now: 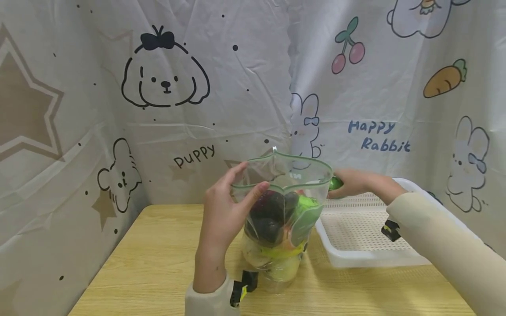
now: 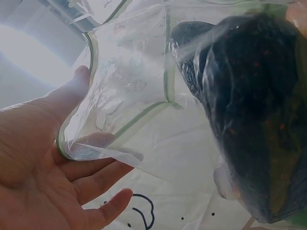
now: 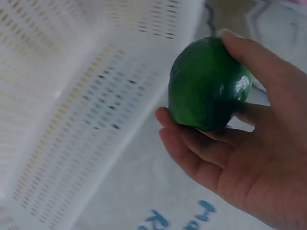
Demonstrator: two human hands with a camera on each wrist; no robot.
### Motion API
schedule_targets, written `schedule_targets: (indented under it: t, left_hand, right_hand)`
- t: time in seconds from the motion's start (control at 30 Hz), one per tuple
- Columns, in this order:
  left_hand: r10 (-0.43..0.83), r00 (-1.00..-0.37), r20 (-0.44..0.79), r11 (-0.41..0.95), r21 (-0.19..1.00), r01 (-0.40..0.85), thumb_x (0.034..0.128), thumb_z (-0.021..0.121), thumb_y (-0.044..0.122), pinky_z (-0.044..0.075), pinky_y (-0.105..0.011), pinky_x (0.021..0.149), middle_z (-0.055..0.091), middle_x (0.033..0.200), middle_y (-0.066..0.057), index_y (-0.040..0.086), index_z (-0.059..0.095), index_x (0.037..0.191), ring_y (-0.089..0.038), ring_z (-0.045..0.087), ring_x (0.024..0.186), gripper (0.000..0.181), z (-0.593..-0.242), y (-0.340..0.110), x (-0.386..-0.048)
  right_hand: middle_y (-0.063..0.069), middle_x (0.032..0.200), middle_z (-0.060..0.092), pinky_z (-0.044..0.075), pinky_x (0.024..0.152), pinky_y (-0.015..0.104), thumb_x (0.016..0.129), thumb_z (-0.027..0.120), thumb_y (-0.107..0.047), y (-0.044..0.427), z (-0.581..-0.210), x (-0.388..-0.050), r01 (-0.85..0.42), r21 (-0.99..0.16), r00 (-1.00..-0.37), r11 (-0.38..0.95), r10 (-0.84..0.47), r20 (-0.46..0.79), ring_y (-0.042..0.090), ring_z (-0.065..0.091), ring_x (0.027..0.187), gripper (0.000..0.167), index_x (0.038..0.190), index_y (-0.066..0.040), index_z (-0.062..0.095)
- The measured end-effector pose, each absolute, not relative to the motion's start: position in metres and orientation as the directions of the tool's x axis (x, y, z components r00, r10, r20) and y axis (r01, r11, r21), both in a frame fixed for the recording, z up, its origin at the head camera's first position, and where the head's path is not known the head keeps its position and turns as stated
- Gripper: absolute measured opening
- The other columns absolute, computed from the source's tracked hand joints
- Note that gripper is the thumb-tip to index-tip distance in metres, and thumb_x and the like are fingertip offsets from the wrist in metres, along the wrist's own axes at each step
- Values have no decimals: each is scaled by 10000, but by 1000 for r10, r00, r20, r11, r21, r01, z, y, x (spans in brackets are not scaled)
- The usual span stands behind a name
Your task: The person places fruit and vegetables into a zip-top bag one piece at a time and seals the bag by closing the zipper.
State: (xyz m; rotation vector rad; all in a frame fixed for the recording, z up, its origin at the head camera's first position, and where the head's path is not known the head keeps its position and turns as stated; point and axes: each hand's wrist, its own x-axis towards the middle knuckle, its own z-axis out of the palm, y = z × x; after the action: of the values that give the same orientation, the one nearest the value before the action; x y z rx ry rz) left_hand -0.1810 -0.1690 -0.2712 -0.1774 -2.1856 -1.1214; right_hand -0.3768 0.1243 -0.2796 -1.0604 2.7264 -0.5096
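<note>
A clear plastic bag [image 1: 253, 237] with a green rim stands upright and open-mouthed on the table, packed with fruit and vegetables. Dark purple-black produce [image 1: 265, 215] lies near the top beside something bright green [image 1: 309, 202]; paler yellowish pieces fill the bottom. At the bag's left side, my left hand [image 1: 226, 210] holds the rim with the thumb and fingers spread apart; in the left wrist view one finger shows through the plastic. My right hand [image 3: 240, 143] grips a glossy green round fruit [image 3: 206, 84], just outside the bag's right rim in the head view.
A white perforated plastic basket [image 1: 336, 256] stands on the wooden table [image 1: 158, 254] to the right of the bag, under my right forearm. Behind the table hangs a pale printed cloth [image 1: 245, 87], which also covers the left and right sides.
</note>
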Motion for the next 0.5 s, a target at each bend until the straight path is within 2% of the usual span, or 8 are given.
schedule_targets:
  t: [0.07,0.2,0.37,0.5]
  left_hand:
    - [-171,-772,612,619,676,399,887,767,451,398,-301,560,596,1436,-64,120,582,1433,-50,193,451,665,-271,-169,-181]
    - [-167,-772,613,620,675,401,885,771,446,390,-281,530,593,1439,-70,115,577,1436,-49,200,439,671,-271,-169,-181]
    - [-160,-775,611,622,672,402,884,773,440,361,-280,487,588,1444,-70,117,569,1444,-53,202,435,678,-270,-168,-181]
    - [-161,-778,607,621,675,398,877,783,433,363,-289,505,589,1442,-74,117,568,1446,-57,191,448,685,-270,-167,-180]
  right_hand:
    - [75,931,591,484,664,305,883,780,-206,125,-266,-368,-665,-372,-716,648,-695,68,168,520,753,545,1303,37,532]
    - [193,1038,633,529,639,328,904,763,-184,124,-235,-348,-687,-323,-724,651,-649,232,219,577,781,557,1319,63,486]
    - [241,1144,618,581,746,433,935,751,-286,120,-200,-322,-649,-304,-757,698,-548,357,317,627,930,610,1378,5,449]
    - [204,1266,559,592,829,475,925,764,-322,114,-182,-302,-674,-311,-730,670,-536,424,335,603,1049,654,1413,-27,443]
